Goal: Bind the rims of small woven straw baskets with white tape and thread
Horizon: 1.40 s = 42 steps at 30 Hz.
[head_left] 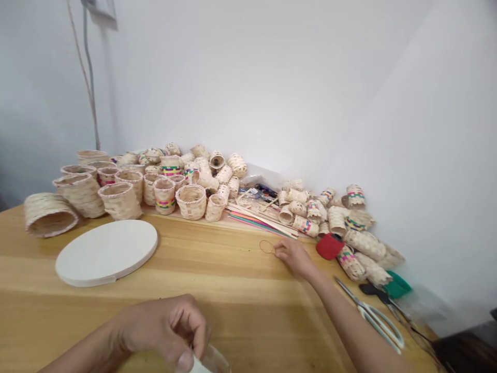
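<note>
My left hand (166, 329) is at the bottom of the view, its thumb and fingers closed on a white edge (198, 367) of something. Beside that edge is clear, shiny plastic (215, 358); most of it lies below the picture. Farther out over the wooden table (217, 290), my right hand (293, 256) has its fingertips pinched together at a thin reddish-brown loop (266, 247), which looks like a rubber band. A round white disc (108, 251) with a rim lies flat to the left, apart from both hands.
Woven baskets (191, 202) crowd the back left, one tipped over (50, 215). Coloured strips (264, 223) lie mid-back. Small woven pieces (310, 207) are heaped right, near a red item (330, 246) and a green item (398, 284). Scissors (373, 316) lie beside my right forearm. A wall stands behind.
</note>
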{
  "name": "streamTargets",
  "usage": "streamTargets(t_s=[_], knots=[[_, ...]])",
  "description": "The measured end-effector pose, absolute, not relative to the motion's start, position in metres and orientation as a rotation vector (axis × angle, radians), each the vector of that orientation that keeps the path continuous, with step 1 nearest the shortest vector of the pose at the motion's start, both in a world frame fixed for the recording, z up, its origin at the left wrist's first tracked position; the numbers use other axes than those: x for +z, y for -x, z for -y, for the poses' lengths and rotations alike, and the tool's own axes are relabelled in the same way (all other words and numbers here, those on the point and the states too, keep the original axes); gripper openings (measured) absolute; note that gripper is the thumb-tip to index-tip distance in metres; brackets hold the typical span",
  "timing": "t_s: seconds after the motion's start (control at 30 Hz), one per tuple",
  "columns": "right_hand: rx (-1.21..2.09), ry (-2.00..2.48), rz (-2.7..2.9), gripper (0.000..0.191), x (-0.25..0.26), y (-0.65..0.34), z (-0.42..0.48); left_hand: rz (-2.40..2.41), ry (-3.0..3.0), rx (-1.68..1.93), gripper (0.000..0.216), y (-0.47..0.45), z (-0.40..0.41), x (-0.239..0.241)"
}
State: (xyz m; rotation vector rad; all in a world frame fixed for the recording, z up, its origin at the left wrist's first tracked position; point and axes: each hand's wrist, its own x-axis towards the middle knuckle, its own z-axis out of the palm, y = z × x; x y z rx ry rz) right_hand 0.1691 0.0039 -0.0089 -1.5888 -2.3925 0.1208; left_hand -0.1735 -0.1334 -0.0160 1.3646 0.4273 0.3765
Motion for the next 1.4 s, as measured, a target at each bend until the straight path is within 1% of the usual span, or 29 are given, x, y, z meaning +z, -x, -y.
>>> streamTargets(t_s=[0.13, 0.23, 0.33, 0.47, 0.57, 0.6, 0.7, 0.9, 1.03, 1.17, 1.3, 1.4], knots=[[0.125, 1.587, 2.432, 0.012, -0.017, -0.153, -0.001, -0.475, -1.341, 0.373, 0.042, 0.175, 0.133, -0.018], [0.035, 1.65, 2.424, 0.015, -0.022, -0.156, 0.013, -0.517, -1.302, 0.357, 0.043, 0.177, 0.133, -0.017], [-0.057, 1.729, 2.445, 0.018, -0.019, -0.19, 0.034, -0.519, -1.283, 0.347, 0.044, 0.178, 0.132, -0.015], [-0.119, 1.838, 2.483, 0.026, 0.002, -0.259, 0.055, -0.496, -1.296, 0.349, 0.042, 0.176, 0.131, -0.016], [-0.158, 1.797, 2.514, 0.024, 0.016, -0.278, 0.056, -0.474, -1.302, 0.363, 0.041, 0.173, 0.131, -0.016], [-0.189, 1.75, 2.52, 0.028, 0.017, -0.27, 0.055, -0.469, -1.302, 0.366, 0.041, 0.172, 0.131, -0.016], [-0.244, 1.501, 2.582, 0.054, 0.012, -0.211, 0.053, -0.455, -1.293, 0.373, 0.041, 0.17, 0.132, -0.015], [0.1, 0.95, 2.861, 0.078, -0.008, -0.036, 0.048, -0.439, -1.276, 0.36, 0.044, 0.172, 0.131, -0.01], [0.249, 0.725, 2.897, 0.081, -0.015, 0.041, 0.033, -0.407, -1.277, 0.374, 0.045, 0.171, 0.131, -0.009], [0.363, 0.713, 2.96, 0.08, -0.017, 0.081, 0.019, -0.397, -1.277, 0.378, 0.045, 0.17, 0.133, -0.009], [0.399, 0.877, 2.947, 0.079, -0.018, 0.074, 0.003, -0.427, -1.304, 0.367, 0.044, 0.171, 0.133, -0.01], [0.37, 1.127, 2.869, 0.078, -0.018, 0.029, -0.011, -0.448, -1.324, 0.362, 0.044, 0.173, 0.133, -0.012]])
